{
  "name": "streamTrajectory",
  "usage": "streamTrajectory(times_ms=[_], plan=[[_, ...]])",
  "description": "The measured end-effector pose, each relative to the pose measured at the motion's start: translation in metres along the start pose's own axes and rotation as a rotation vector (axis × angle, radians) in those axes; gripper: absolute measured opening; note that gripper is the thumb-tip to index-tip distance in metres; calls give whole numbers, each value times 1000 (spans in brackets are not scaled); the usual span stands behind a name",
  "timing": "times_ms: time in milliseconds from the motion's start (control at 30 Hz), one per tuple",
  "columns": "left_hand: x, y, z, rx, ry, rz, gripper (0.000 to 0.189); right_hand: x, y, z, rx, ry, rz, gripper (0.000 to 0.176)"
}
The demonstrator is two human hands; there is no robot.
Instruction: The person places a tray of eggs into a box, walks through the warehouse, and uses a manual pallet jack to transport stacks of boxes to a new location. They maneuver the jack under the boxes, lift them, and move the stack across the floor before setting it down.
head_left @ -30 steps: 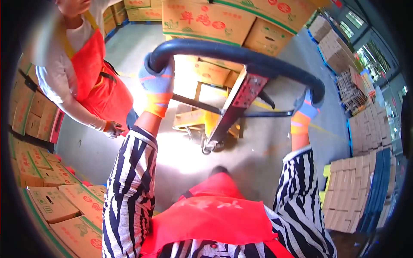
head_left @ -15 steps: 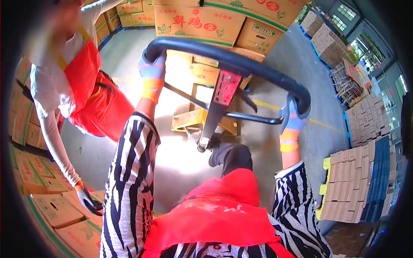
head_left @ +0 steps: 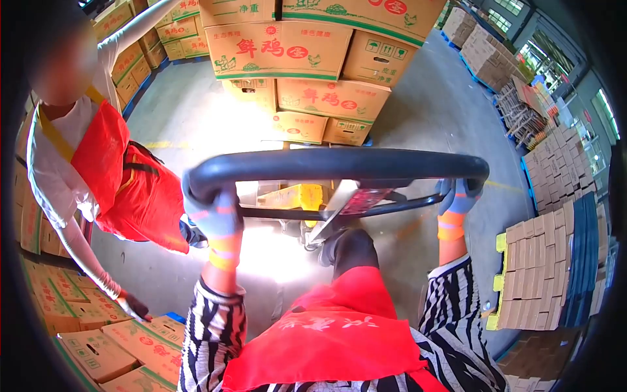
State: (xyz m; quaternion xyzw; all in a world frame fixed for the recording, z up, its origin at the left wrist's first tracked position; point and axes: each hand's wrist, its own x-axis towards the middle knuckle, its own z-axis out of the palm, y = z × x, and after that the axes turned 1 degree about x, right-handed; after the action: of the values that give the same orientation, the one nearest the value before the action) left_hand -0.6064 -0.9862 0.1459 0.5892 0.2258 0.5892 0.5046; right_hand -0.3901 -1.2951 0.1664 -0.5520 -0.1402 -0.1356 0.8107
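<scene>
The black loop handle (head_left: pixel 339 163) of a pallet jack spans the view in front of me. My left hand (head_left: pixel 215 212), in a grey and orange glove, is closed round its left end. At the right end my right hand (head_left: pixel 459 199), gloved alike, is wrapped round the handle's side. A metal shaft with a red label (head_left: pixel 366 200) runs down from the handle to the yellow jack body (head_left: pixel 294 197), partly hidden by the bars. Beyond it rises a stack of printed cartons (head_left: pixel 277 52).
A co-worker in a red apron (head_left: pixel 101 157) stands at my left, one gloved hand (head_left: pixel 136 307) by low stacked cartons (head_left: pixel 98 353). Flattened cardboard (head_left: pixel 532 274) is piled on a yellow pallet (head_left: pixel 498 281) at right. More pallet loads (head_left: pixel 562 166) line the right side.
The handle has come down toward me and levelled out, both hands still on it. The carton stack shows lower in view. The co-worker appears slightly farther left.
</scene>
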Motion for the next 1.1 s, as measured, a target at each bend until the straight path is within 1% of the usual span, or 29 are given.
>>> streamTrajectory(times_ms=[33, 67, 133, 167, 200, 267, 300, 333, 367, 400, 433, 467, 500, 567, 600, 667, 733, 767, 833, 900, 933, 967, 1033, 1100], plan=[[-18, 8, -4, 20, -2, 17, 13, 16, 7, -6, -5, -119, -39, 18], [-32, 11, -6, 55, 2, 100, 16, 31, 16, -10, -12, -160, -22, 19], [-46, 42, -3, 332, -140, 323, 23, 62, 39, -3, 94, -57, -127, 22], [-44, 41, 2, 332, -153, 294, 28, 78, 62, -18, 148, -24, -103, 23], [-45, 40, 1, 319, -139, 276, 29, 96, 92, -39, 202, 1, -71, 24], [-36, 32, 11, 263, -108, 281, 29, 104, 99, -27, -99, -45, -339, 22], [-32, 33, 16, 284, -95, 262, 28, 112, 96, -19, 42, -44, -206, 19], [-30, 21, 14, 229, -56, 142, 38, 112, 88, -5, 101, -42, -133, 16], [-21, 9, 17, 221, 2, 113, 37, 112, 80, 9, 162, -34, -61, 14], [-9, 0, 22, 218, 59, 90, 36, 100, 66, 42, 151, -32, -44, 13], [5, 3, 30, 223, 32, 105, 33, 98, 61, 61, 144, -30, -26, 11], [20, -12, 37, 186, 65, 123, 28, 114, 83, 62, 111, -75, -106, 14], [36, -27, 44, 150, 97, 142, 23, 124, 93, 75, 76, -65, -111, 14], [78, -48, 65, 136, 79, 276, 16, 141, 107, 109, 40, -20, -83, 14], [91, -49, 79, 108, 80, 232, 15, 146, 112, 115, 49, -11, -110, 14], [115, -52, 108, 49, 84, 143, 13, 162, 109, 124, -107, -14, 41, 16], [144, -68, 120, -38, 95, 68, 11, 171, 128, 131, -80, -24, -21, 16], [157, -77, 125, -3, 97, 89, 9, 181, 137, 140, -61, -38, -68, 16], [173, -84, 136, 30, 96, 124, 6, 200, 154, 153, -123, -17, -266, 9], [183, -87, 148, 10, 87, 113, 7, 209, 158, 160, -187, -66, -343, 9], [191, -92, 153, -15, 78, 109, 7, 213, 159, 164, -201, -76, -347, 9], [202, -99, 152, 130, 43, 154, 8, 218, 160, 168, -224, -81, -353, 9], [217, -110, 163, 147, 41, 131, 9, 223, 162, 176, -171, -93, -240, 16], [232, -122, 175, 140, 32, 148, 12, 239, 171, 185, -172, -72, -265, 17]])
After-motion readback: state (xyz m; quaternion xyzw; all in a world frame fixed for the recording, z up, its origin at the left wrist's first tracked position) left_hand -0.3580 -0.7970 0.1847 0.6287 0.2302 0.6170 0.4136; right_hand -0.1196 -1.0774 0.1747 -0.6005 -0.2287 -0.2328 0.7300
